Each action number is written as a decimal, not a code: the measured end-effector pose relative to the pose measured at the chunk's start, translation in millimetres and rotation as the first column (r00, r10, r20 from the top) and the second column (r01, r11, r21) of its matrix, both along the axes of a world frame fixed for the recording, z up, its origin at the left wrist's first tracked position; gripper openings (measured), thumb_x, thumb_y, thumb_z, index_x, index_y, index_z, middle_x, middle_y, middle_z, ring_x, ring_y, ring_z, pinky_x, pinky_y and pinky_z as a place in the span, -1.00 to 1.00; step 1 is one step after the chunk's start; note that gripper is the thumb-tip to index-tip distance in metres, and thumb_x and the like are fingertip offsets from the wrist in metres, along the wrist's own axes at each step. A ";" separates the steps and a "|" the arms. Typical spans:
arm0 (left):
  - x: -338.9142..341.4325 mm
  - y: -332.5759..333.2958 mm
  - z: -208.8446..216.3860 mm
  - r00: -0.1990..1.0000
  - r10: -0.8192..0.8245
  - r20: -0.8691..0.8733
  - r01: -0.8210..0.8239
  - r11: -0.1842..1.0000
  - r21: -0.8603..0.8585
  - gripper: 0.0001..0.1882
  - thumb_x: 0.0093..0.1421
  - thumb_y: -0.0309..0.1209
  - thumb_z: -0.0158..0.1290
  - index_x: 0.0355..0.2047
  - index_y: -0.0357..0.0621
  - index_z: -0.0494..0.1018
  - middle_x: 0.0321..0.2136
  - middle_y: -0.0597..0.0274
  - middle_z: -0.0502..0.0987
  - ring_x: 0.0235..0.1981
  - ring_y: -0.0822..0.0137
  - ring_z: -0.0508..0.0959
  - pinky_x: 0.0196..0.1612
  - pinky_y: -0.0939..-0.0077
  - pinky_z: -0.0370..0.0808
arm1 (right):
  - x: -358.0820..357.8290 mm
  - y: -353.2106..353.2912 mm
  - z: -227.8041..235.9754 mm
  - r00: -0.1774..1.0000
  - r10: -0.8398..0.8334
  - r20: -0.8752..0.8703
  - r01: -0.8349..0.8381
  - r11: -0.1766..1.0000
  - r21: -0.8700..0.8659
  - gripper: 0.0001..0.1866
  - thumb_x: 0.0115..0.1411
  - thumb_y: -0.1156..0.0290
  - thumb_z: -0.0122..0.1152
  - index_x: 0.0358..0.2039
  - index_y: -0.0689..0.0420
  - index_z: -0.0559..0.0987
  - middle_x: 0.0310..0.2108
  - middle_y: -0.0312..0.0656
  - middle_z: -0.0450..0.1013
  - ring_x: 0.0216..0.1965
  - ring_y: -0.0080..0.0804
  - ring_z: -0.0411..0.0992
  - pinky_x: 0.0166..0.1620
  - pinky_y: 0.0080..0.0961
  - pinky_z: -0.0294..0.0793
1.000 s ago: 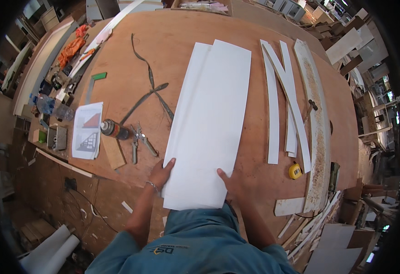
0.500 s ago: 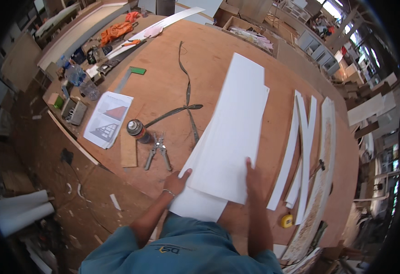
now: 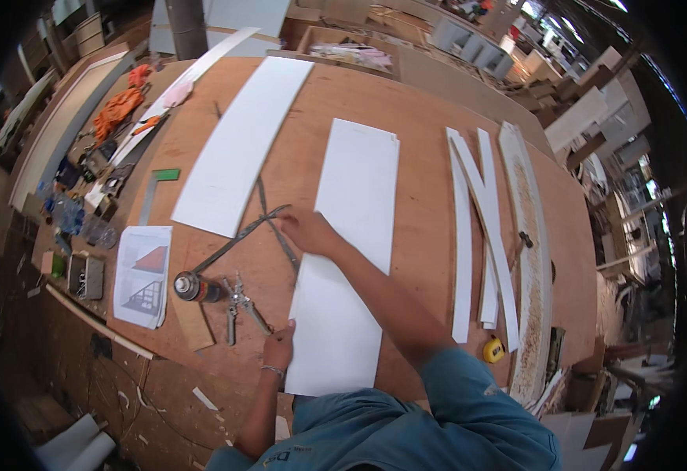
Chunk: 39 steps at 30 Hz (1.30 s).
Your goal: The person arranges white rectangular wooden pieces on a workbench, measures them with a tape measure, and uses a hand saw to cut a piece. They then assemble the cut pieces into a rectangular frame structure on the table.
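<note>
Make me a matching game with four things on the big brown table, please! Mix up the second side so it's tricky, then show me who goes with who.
Things:
1. Tape measure
2. Square
3. Spray can
4. Dark strap

Clues:
A. Between the printed sheets and the pliers
B. Partly covered by the farther white panel
C. Yellow
D. Has a green handle

Right pairs: 1-C, 2-D, 3-A, 4-B
</note>
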<state>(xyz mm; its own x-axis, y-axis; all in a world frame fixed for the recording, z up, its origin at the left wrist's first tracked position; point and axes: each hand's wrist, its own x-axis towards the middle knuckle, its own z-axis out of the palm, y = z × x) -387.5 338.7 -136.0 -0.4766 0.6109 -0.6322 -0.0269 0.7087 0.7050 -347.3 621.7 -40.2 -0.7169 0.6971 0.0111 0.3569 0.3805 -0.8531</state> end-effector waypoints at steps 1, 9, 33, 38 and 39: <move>1.1 -1.0 -1.3 0.999 0.032 0.035 -0.032 0.999 0.007 -0.30 0.35 0.16 0.06 -0.36 -0.41 0.65 -0.49 -0.06 0.62 -0.41 0.24 0.57 -0.24 0.29 0.51 | 30.4 -17.1 1.3 0.994 -0.044 0.100 0.042 0.999 0.021 -0.63 0.39 0.16 0.11 -0.16 0.27 0.61 -0.14 0.15 0.56 -0.08 0.14 0.53 -0.02 -0.11 0.50; -19.5 42.6 -20.6 0.993 0.110 -0.035 -0.107 0.991 0.078 -0.42 0.34 -0.03 0.16 -0.50 -0.43 0.60 -0.56 0.15 0.57 -0.46 0.30 0.52 -0.30 0.30 0.47 | 256.6 -224.9 -34.2 0.837 -0.480 0.264 0.545 0.773 -0.324 -0.55 0.39 0.23 0.17 0.15 0.27 0.51 -0.01 0.16 0.51 0.16 0.01 0.45 0.14 -0.17 0.47; 27.6 29.4 20.1 0.565 -0.463 -0.683 0.437 0.870 -0.227 -0.12 0.00 0.11 0.34 -0.02 -0.56 0.45 -0.04 -0.38 0.49 0.12 -0.24 0.41 0.35 -0.01 0.18 | 215.3 -164.6 -61.7 0.705 -0.501 0.502 0.671 0.700 -0.244 -0.28 0.30 -0.08 0.20 0.12 0.39 0.52 0.09 0.24 0.52 0.18 0.12 0.47 0.17 -0.13 0.45; 70.3 -6.0 36.3 0.911 -0.357 -0.207 0.382 0.919 0.095 -0.29 0.14 0.01 0.34 -0.13 -0.52 0.43 -0.26 -0.15 0.58 -0.24 0.08 0.59 -0.23 0.24 0.59 | 301.9 -156.5 -69.1 0.800 -0.501 0.329 0.598 0.705 -0.382 -0.14 0.29 -0.21 0.16 0.15 0.48 0.49 0.15 0.31 0.46 0.19 0.13 0.45 0.24 -0.18 0.38; 83.1 -5.8 43.5 0.942 -0.318 -0.107 0.332 0.929 0.161 -0.32 0.18 0.00 0.31 -0.13 -0.51 0.43 -0.29 -0.11 0.58 -0.26 0.13 0.60 -0.24 0.27 0.59 | 321.8 -152.7 -73.9 0.792 -0.507 0.341 0.610 0.695 -0.380 -0.09 0.27 -0.24 0.16 0.13 0.53 0.48 0.12 0.38 0.46 0.19 0.17 0.45 0.25 -0.16 0.38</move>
<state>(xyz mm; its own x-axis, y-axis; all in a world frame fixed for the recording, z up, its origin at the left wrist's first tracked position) -304.4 333.0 -92.4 -0.2763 0.8377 -0.4710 0.2441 0.5352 0.8087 -25.5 469.0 -114.1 -0.1429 0.8541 -0.5000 0.5520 -0.3505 -0.7566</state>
